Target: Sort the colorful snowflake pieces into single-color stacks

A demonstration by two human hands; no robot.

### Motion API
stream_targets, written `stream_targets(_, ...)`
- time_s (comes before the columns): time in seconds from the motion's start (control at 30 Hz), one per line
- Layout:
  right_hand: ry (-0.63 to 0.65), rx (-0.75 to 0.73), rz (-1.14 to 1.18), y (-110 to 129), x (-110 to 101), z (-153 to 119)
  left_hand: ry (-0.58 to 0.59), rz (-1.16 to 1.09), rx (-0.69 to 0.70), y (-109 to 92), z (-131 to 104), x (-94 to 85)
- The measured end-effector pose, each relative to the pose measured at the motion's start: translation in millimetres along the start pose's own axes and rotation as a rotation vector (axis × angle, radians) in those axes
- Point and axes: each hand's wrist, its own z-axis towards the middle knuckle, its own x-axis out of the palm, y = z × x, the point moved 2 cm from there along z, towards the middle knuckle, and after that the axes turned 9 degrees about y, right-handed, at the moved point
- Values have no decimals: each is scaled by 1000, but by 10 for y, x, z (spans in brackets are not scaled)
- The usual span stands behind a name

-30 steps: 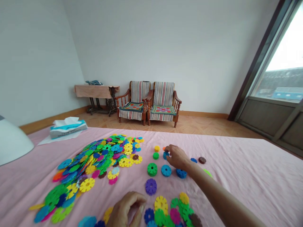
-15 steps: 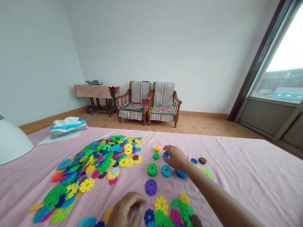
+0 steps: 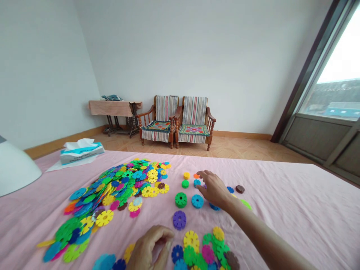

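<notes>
The only container in sight is the tissue box (image 3: 81,154) at the far left of the cloth (image 3: 281,210); a white tissue (image 3: 79,144) stands up out of its top, and how full it is inside cannot be seen. The discs lie loose on the cloth: a large mixed pile (image 3: 112,187) spreads on the left, and a smaller heap (image 3: 208,254) lies at the near edge, right of the left hand (image 3: 152,247). Between them and the right hand (image 3: 215,189) are sorted stacks: small yellow (image 3: 186,175) and small green (image 3: 185,184), with big green (image 3: 180,200) and purple (image 3: 179,220) nearer the person. Right of these sit orange (image 3: 196,176), small blue (image 3: 197,183) and big blue (image 3: 197,201). The right hand is spread with nothing gripped, its fingers above and just beside orange and small blue, its palm hiding part of another blue stack (image 3: 215,207). A brown disc (image 3: 240,189) and a dark blue disc (image 3: 230,189) lie beyond its wrist. The left hand rests loosely curled, thumb and forefinger tips close together, near purple; whether its hidden fingers hold anything, I cannot tell.
</notes>
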Motion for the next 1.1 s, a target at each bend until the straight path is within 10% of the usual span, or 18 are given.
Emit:
stream_targets(0.43,256,-54,268,252,64,-1104,29,-95,10,78,-5,21)
stream_targets(1.1,382,-76,52,520,15,-1114,30,-87,10,106,-3,20)
